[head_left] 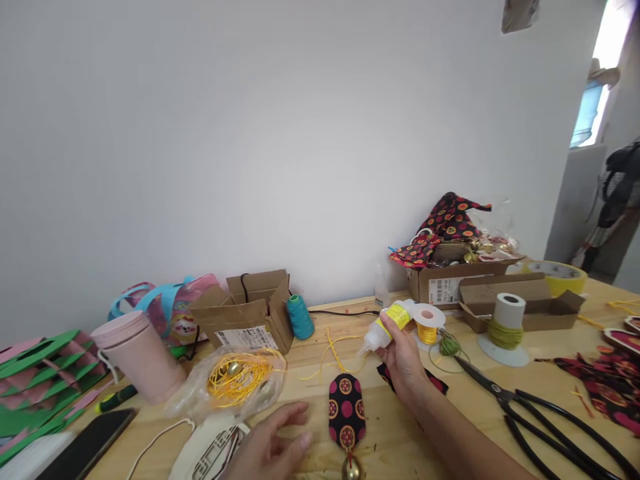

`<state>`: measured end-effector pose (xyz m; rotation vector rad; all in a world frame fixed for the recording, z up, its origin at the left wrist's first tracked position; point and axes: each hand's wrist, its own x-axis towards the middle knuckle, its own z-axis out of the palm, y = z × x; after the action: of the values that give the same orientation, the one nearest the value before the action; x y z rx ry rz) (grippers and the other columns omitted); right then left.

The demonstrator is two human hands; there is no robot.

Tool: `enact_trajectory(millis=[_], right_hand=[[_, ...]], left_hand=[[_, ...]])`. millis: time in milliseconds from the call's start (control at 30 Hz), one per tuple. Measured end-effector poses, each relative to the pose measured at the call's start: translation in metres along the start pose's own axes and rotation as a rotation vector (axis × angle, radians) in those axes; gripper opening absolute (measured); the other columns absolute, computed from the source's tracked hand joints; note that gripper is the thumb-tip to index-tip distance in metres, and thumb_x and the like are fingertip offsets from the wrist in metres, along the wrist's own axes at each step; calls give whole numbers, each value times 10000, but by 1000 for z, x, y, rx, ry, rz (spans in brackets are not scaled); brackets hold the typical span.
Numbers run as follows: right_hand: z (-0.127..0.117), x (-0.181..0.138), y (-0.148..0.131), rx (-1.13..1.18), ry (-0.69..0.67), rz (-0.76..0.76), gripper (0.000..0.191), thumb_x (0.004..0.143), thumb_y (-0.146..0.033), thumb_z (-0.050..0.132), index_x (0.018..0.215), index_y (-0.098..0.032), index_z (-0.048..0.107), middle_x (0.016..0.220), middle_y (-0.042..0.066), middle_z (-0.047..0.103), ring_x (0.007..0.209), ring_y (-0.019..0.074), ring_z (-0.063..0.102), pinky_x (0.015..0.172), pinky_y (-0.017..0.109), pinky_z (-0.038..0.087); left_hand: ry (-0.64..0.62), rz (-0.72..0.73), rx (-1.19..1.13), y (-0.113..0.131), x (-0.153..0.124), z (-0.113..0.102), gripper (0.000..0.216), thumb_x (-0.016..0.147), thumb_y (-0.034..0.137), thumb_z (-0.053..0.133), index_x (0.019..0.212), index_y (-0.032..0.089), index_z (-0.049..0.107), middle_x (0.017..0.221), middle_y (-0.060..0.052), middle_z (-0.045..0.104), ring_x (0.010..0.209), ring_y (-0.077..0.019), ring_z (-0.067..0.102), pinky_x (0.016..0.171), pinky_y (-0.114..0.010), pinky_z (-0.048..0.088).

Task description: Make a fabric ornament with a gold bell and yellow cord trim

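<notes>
In my right hand point(404, 357) is a white glue bottle point(387, 325) with a yellow label, tilted so its nozzle points down and left. Below the nozzle lies a black fabric pendant point(347, 410) patterned with red and orange rounds. A yellow cord point(334, 350) runs from its top, and a brass bell point(352, 469) hangs at its bottom end. My left hand point(277, 443) rests to the left of the pendant, apart from it, fingers spread and holding nothing. Another piece of black patterned fabric point(440, 383) lies partly hidden behind my right wrist.
Large black scissors point(510, 397) lie at right, near spools of yellow cord point(427, 330) and green cord point(505, 333). Cardboard boxes point(255, 313) stand along the wall. At left are a pink cup point(143, 360), a bag of yellow cord point(240, 380) and a phone point(87, 443).
</notes>
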<state>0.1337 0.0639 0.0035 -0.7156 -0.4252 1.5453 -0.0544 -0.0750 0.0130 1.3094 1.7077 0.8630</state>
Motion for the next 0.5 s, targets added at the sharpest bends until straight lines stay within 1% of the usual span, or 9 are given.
enact_trajectory(millis=[33,67,167,267,333,367,400,433,500], right_hand=[[0,0,1,-10,-7,6,315,499,-286,728,745,-175,566,621,-37,609,538,118,551,441,199,444],[0,0,2,-20,-15,11,310,498,-280,728,742,-173,567,616,-34,609,543,126,555,449,208,449],[-1,-1,6,-49,-39,11,291,507,-260,724,740,-175,572,617,-30,610,559,140,560,454,218,451],[-2,1,8,-69,-52,12,278,512,-248,725,731,-173,569,632,-23,613,554,139,558,447,216,449],[-3,2,9,-77,-53,15,286,517,-261,726,735,-174,563,632,-25,613,547,139,559,438,217,447],[-3,2,10,-79,-52,14,293,520,-269,727,742,-176,560,635,-28,614,547,139,560,435,216,447],[-4,3,10,-81,-51,15,300,521,-274,728,749,-178,557,637,-31,615,547,138,562,434,215,448],[-4,3,10,-82,-51,15,310,521,-277,731,757,-179,555,640,-33,616,548,136,563,434,214,449],[-4,3,11,-85,-60,17,323,522,-280,734,769,-177,555,642,-34,618,551,134,564,435,210,451]], left_hand=[[10,2,17,1,-1,-8,490,615,518,579,987,200,580,1123,-93,579,890,-226,580,734,-320,467],[31,-3,37,2,-1,-16,478,612,517,579,972,202,591,1109,-85,591,931,-236,564,772,-331,455],[148,-15,80,2,2,-41,497,598,544,565,950,196,600,1052,-84,623,916,-257,568,770,-366,455],[277,20,63,-4,5,-66,472,569,532,588,895,192,609,976,-90,647,921,-272,564,795,-394,439],[349,123,48,-10,5,-82,320,582,485,598,736,205,614,966,-78,644,944,-269,554,826,-391,422],[384,190,51,-13,5,-89,252,600,456,594,639,207,592,971,-72,637,954,-264,548,841,-384,412],[422,251,64,-16,4,-95,233,620,429,583,560,205,555,979,-68,629,963,-260,541,850,-374,404],[464,302,84,-18,3,-101,248,641,407,567,511,203,517,990,-65,618,970,-255,535,851,-365,402],[524,350,131,-21,3,-111,245,686,380,521,518,204,494,996,-62,606,966,-246,531,836,-351,407]])
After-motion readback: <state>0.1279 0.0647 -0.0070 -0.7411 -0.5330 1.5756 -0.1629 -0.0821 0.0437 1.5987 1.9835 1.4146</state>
